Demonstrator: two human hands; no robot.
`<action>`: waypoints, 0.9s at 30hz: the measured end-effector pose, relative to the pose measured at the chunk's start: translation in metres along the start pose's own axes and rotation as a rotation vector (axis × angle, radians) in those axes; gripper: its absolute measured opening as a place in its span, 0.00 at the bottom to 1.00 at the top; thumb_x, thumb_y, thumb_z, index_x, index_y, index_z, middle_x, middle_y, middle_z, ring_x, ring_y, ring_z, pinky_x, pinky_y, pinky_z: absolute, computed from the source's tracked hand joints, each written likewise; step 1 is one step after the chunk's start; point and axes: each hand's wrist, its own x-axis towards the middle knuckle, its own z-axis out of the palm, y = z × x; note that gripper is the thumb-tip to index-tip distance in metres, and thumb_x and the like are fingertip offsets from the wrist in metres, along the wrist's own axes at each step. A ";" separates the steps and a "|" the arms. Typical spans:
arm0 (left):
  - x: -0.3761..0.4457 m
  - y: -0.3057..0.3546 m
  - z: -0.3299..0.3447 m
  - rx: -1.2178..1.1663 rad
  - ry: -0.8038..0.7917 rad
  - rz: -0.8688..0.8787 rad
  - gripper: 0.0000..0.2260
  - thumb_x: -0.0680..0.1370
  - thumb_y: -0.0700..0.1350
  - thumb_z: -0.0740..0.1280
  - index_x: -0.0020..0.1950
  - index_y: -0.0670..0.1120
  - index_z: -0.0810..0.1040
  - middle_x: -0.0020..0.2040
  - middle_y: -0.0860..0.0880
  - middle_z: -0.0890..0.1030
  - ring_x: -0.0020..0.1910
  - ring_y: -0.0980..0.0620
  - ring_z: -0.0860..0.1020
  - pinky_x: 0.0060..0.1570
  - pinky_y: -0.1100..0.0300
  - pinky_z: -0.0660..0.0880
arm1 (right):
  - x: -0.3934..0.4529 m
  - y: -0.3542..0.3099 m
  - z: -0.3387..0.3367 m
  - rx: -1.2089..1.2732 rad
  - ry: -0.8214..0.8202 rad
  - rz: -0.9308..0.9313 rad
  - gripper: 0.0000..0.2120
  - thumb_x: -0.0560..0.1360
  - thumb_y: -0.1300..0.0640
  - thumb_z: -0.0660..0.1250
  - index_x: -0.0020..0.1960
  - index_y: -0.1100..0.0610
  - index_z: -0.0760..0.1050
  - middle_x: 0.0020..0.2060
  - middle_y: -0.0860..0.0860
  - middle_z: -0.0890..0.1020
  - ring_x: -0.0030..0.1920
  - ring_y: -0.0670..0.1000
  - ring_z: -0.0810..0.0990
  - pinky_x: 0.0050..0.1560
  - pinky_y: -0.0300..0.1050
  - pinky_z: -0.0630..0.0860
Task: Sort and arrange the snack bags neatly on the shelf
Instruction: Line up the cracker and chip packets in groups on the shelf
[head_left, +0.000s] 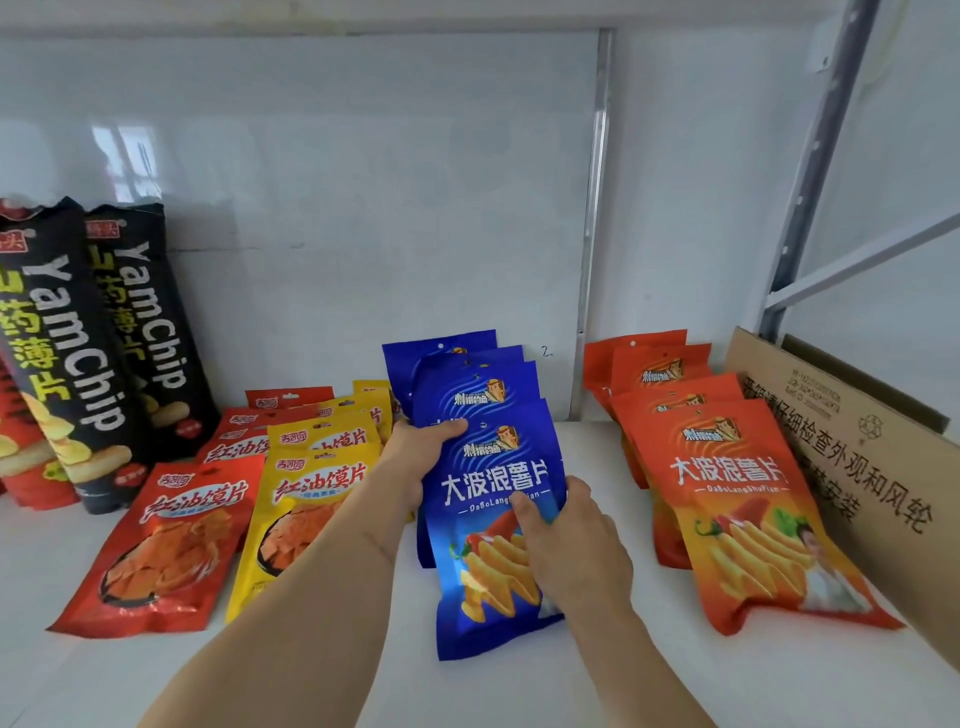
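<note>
A row of blue chip bags leans back toward the wall at the middle of the white shelf (597, 691). The front blue bag (493, 467) is held by both hands. My left hand (421, 457) grips its upper left edge, thumb over the top. My right hand (566, 540) pinches its right edge, thumb on the front. More blue bags (467, 374) stand behind it. To the right is a row of orange bags (737, 493). On the left lie yellow bags (317, 478) and red bags (176, 540) in overlapping rows.
Two tall black YamChip bags (78, 338) lean on the wall at the far left. A brown cardboard sheet (872, 447) leans at the right behind the orange bags. A grey metal shelf post (815, 171) rises at the right. The wall panel sits close behind.
</note>
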 end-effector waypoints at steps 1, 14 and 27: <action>0.001 -0.001 0.000 0.001 -0.010 -0.009 0.24 0.69 0.52 0.80 0.58 0.46 0.74 0.47 0.43 0.86 0.42 0.42 0.86 0.47 0.43 0.83 | 0.001 0.000 0.000 0.007 0.000 0.000 0.34 0.75 0.31 0.61 0.72 0.50 0.62 0.66 0.47 0.75 0.63 0.49 0.76 0.55 0.48 0.79; 0.004 -0.008 0.049 -0.087 -0.164 0.007 0.22 0.73 0.51 0.77 0.60 0.45 0.73 0.49 0.43 0.86 0.43 0.42 0.86 0.41 0.47 0.84 | 0.006 0.012 -0.025 -0.145 0.167 -0.012 0.29 0.81 0.40 0.56 0.75 0.53 0.56 0.68 0.50 0.74 0.64 0.52 0.75 0.56 0.49 0.77; -0.001 -0.011 0.062 0.119 -0.084 0.072 0.25 0.75 0.61 0.71 0.60 0.44 0.71 0.50 0.45 0.85 0.42 0.47 0.85 0.37 0.55 0.82 | 0.013 0.015 -0.023 -0.192 0.091 0.071 0.39 0.77 0.30 0.54 0.79 0.51 0.49 0.69 0.53 0.70 0.66 0.55 0.71 0.59 0.53 0.75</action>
